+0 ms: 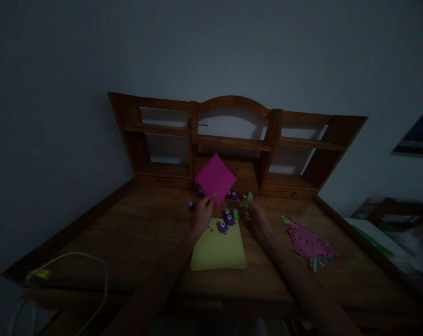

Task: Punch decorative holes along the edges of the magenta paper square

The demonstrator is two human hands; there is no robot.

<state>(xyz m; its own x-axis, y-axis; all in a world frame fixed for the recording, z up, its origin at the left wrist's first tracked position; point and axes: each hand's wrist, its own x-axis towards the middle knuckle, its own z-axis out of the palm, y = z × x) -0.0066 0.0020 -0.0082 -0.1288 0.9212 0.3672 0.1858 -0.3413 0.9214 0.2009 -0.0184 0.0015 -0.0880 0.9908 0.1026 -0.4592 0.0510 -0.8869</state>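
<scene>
My left hand [204, 215] pinches a square of bright pink paper [215, 178] by its lower corner, tilted up so it stands as a diamond. A row of small cut-outs runs along the paper's left edge. My right hand [256, 215] is closed at the fingertips on a small green paper punch [245, 204]. Between the hands stand several purple punches [229, 219] and another green punch [236, 213]. One purple punch [222, 227] rests on a stack of yellow paper [218, 249], among tiny pink cut-out pieces [212, 229].
A wooden desk [137, 228] carries a shelf unit [232, 140] at its back. More punches [234, 196] stand near the shelf. On the right lies a pile of perforated pink pieces [307, 240]. A white cable [104, 270] and a yellow object [43, 274] are at the front left.
</scene>
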